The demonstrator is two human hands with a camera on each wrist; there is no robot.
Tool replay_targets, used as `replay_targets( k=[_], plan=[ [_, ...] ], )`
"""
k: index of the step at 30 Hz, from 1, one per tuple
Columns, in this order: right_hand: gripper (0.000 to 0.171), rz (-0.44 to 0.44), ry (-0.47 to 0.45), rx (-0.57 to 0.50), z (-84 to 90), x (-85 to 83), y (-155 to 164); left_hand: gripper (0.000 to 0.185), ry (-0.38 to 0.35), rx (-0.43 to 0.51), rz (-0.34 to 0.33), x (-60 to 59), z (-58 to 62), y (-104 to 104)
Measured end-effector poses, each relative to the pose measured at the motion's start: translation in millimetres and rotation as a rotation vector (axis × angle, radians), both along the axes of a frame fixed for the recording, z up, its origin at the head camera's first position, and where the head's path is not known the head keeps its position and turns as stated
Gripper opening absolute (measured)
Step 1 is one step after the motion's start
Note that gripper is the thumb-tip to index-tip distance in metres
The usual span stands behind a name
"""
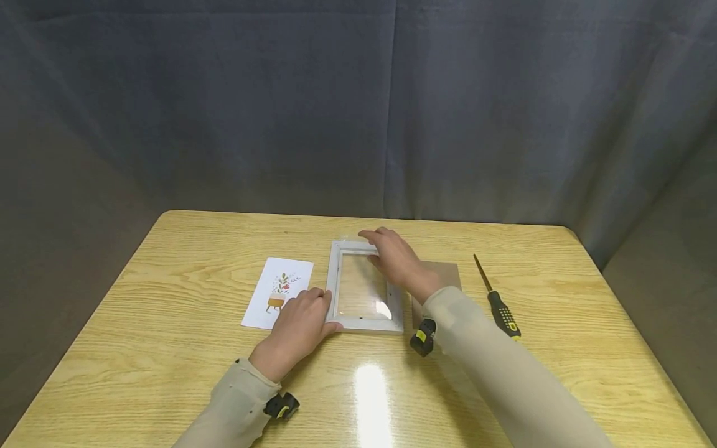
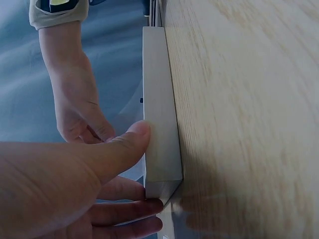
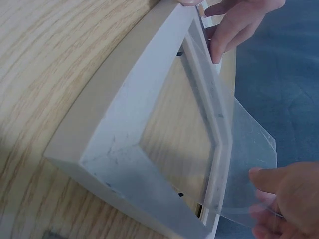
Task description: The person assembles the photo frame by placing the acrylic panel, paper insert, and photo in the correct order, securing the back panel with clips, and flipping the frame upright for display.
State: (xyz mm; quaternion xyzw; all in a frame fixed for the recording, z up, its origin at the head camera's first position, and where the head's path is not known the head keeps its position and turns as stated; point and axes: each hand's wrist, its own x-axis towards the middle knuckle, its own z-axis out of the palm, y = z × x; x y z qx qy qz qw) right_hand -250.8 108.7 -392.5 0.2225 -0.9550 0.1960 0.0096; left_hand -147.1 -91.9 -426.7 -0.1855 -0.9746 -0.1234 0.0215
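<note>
Right wrist view shows the right hand (image 3: 279, 199) at lower right pinching a corner of a clear sheet (image 3: 239, 164) between thumb and fingertips, the sheet lifting off the far edge of the frame (image 3: 124, 134). In the left wrist view, the left hand (image 2: 60, 184) clamps the frame's corner, thumb (image 2: 124, 144) flat on its side and fingers curled under it. From the head view, the frame sits at table (image 1: 168, 373) centre, with a card (image 1: 278, 291) just left, a brown board (image 1: 442, 274) and a screwdriver (image 1: 498, 302) to the right. The sheet looks thin, light, slick and bendy, likely to smudge or crack, so edges seem the safest hold; the frame looks stiff and light, best held by its rails.
</note>
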Motion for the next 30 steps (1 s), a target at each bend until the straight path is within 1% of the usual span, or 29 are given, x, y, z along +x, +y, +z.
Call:
replay_targets(
  k=[4,9,16,20,30],
  plan=[
    [0.051,-0.004,-0.005,0.008,-3.3,-1.5,-0.6,0.066,0.000,0.000,-0.002,0.6,0.1,0.0],
    [0.050,0.008,0.013,0.019,-4.8,-2.2,-1.9,0.066,-0.001,-0.003,-0.003,0.9,0.8,0.2],
    [0.051,0.003,-0.036,0.030,-6.6,-1.5,-4.4,0.065,0.001,-0.005,-0.007,0.4,0.9,0.4],
    [0.052,-0.005,-0.045,0.032,-8.9,-1.2,-3.6,0.066,-0.007,-0.005,-0.009,0.5,1.3,0.6],
    [0.050,0.010,-0.010,0.038,-12.6,-2.5,-1.7,0.065,-0.002,-0.004,-0.005,0.5,1.7,0.4]
  ],
)
